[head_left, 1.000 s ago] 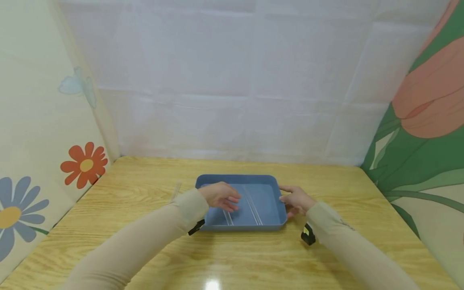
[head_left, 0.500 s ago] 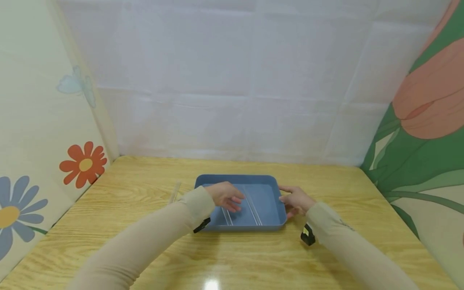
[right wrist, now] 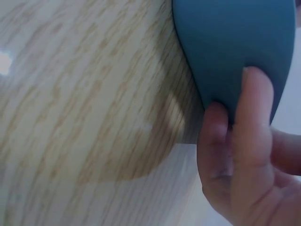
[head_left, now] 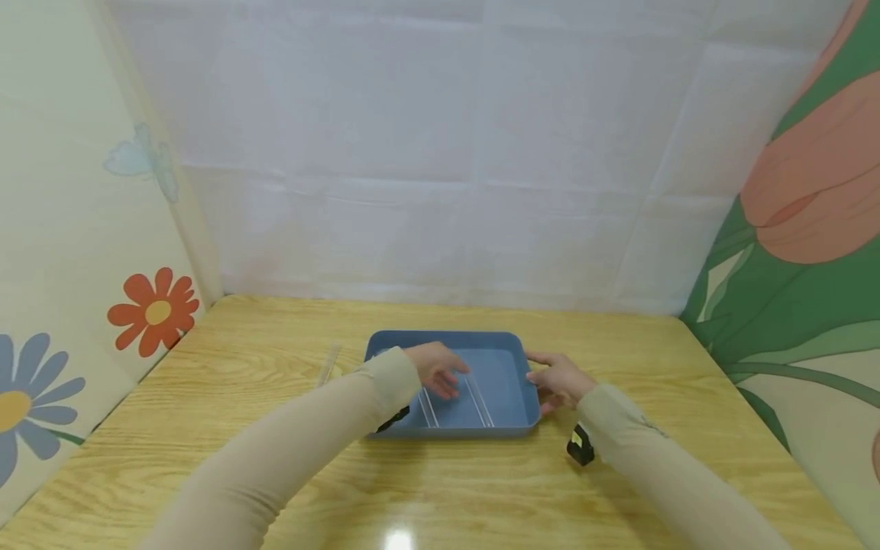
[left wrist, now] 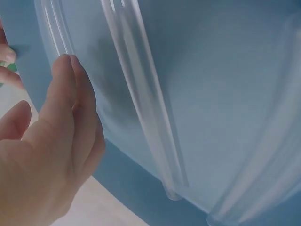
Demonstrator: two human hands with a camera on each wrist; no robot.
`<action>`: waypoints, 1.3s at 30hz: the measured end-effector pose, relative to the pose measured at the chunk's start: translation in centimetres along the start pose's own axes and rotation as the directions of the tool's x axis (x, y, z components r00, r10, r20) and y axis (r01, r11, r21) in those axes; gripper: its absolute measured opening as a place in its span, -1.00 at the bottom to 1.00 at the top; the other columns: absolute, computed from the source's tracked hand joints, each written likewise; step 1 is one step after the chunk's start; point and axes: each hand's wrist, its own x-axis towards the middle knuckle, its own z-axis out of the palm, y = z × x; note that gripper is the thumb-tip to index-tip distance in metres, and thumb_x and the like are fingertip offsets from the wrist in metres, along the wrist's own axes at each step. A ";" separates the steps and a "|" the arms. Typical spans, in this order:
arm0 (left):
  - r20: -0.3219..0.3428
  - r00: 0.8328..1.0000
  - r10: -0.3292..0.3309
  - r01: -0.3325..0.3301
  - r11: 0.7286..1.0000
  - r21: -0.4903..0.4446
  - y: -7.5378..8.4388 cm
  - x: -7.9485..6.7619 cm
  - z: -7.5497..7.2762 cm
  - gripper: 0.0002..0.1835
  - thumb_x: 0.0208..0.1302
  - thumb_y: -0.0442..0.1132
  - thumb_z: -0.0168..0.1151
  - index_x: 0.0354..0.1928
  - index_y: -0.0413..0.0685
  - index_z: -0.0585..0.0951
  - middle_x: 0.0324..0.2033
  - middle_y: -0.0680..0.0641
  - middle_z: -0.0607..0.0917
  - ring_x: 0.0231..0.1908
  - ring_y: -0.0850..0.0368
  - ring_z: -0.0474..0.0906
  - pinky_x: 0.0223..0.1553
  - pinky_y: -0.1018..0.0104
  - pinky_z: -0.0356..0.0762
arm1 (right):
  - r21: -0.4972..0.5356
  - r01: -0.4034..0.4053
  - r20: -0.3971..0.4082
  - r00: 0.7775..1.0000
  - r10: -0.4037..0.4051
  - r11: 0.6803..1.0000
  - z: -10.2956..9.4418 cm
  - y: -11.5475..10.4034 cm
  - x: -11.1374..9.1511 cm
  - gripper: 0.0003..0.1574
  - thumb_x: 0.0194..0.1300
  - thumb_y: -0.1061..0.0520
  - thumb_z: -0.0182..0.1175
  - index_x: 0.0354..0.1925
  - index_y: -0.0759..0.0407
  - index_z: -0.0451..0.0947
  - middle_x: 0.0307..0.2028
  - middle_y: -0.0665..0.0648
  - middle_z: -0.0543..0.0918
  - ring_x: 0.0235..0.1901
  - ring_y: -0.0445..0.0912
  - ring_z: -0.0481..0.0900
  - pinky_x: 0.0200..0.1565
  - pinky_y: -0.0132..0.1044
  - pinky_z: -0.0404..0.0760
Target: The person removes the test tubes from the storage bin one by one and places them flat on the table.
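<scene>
A shallow blue tray [head_left: 505, 382] stands on the wooden table, with clear tubes [head_left: 479, 401] lying in it. My left hand [head_left: 437, 370] is over the tray's inside, fingers fairly straight. In the left wrist view its fingertips meet the end of one clear tube [left wrist: 55, 26], though whether they press on it I cannot tell. A second clear tube [left wrist: 143, 94] lies beside that hand and a third tube [left wrist: 263, 174] farther off. At the tray's right end, my right hand [head_left: 560, 380] rests its fingers and thumb against the outer wall, seen closely in the right wrist view.
To the left of the tray, another clear strip or tube [head_left: 328, 365] lies on the table [head_left: 275, 328]. A white cloth [head_left: 440, 191] hangs behind the table. Flower-patterned panels [head_left: 154, 312] stand at both sides.
My left hand has moved a little to the right across the tray. The right hand keeps its place at the tray's end wall.
</scene>
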 end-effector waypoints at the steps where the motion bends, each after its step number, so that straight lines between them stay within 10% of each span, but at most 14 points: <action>1: -0.001 1.000 -0.002 0.002 1.000 0.000 0.1 0.0 0.1 -0.36 0.38 -0.35 0.15 0.40 -0.40 0.18 0.06 -0.50 0.51 -0.05 -0.32 0.59 -0.08 0.05 0.62 | -0.002 -0.001 -0.001 1.000 0.001 1.000 0.0 0.0 0.0 -0.29 0.43 0.36 0.00 0.48 0.23 0.09 -0.06 0.42 0.61 -0.37 0.03 0.68 -0.58 -0.20 0.64; 11: -0.011 0.997 -0.082 0.082 0.997 -0.008 0.9 0.7 1.1 -0.29 0.38 -0.32 0.17 0.47 -0.25 0.11 0.25 -0.50 0.34 0.02 -0.31 0.56 -0.03 0.05 0.59 | -0.012 -0.002 -0.007 1.000 0.002 1.000 0.0 -0.2 -0.2 -0.29 0.43 0.36 0.01 0.48 0.22 0.10 0.00 0.45 0.58 -0.31 0.04 0.68 -0.57 -0.21 0.64; 14: 0.008 0.995 -0.098 0.099 0.995 -0.033 -1.2 6.7 0.6 -0.17 0.27 -0.29 0.31 0.48 -0.24 0.09 0.22 -0.56 0.31 -0.12 -0.35 0.60 -0.19 0.03 0.65 | -0.007 -0.008 -0.010 1.000 0.008 1.000 0.0 -0.2 -0.1 -0.29 0.43 0.36 0.01 0.48 0.21 0.11 -0.03 0.42 0.61 -0.33 0.04 0.68 -0.57 -0.20 0.64; 18: -0.046 0.993 -0.111 0.112 0.994 0.004 -1.9 8.9 1.1 -0.21 0.22 -0.31 0.35 0.42 -0.35 0.19 0.08 -0.59 0.41 -0.30 -0.31 0.64 -0.31 0.06 0.68 | 0.003 -0.012 -0.013 1.000 0.012 1.000 0.0 -0.1 0.2 -0.29 0.42 0.36 0.02 0.47 0.19 0.13 -0.04 0.41 0.61 -0.32 0.05 0.68 -0.57 -0.19 0.65; 24: -0.179 0.980 -0.085 0.113 0.982 0.152 -0.1 4.3 2.9 -0.42 0.27 -0.34 0.28 0.28 -0.41 0.35 -0.05 -0.48 0.50 -0.54 -0.06 0.59 -0.43 0.31 0.65 | 0.003 -0.009 -0.015 1.000 0.009 1.000 0.0 0.1 0.3 -0.28 0.41 0.37 0.03 0.47 0.20 0.13 -0.07 0.38 0.63 -0.34 0.03 0.68 -0.56 -0.19 0.65; 32: -0.195 0.979 -0.053 0.122 0.924 0.362 -0.1 5.1 3.3 -0.74 0.17 -0.31 0.40 -0.18 -0.33 0.58 -0.40 -0.30 0.54 -0.76 0.10 0.46 -0.70 0.44 0.51 | -0.010 0.007 -0.004 1.000 -0.007 1.000 0.1 -0.1 0.1 -0.28 0.40 0.37 0.02 0.46 0.25 0.12 -0.21 0.32 0.68 -0.43 -0.01 0.66 -0.57 -0.20 0.65; 39: -0.226 0.973 -0.042 0.119 0.934 0.336 -0.4 5.3 3.5 -0.72 0.15 -0.43 0.37 -0.21 -0.47 0.49 -0.38 -0.30 0.49 -0.79 0.10 0.45 -0.69 0.41 0.54 | 0.000 -0.008 -0.008 1.000 0.008 1.000 0.0 -0.2 0.0 -0.29 0.42 0.37 0.01 0.47 0.22 0.13 -0.25 0.29 0.69 -0.44 -0.01 0.66 -0.57 -0.20 0.65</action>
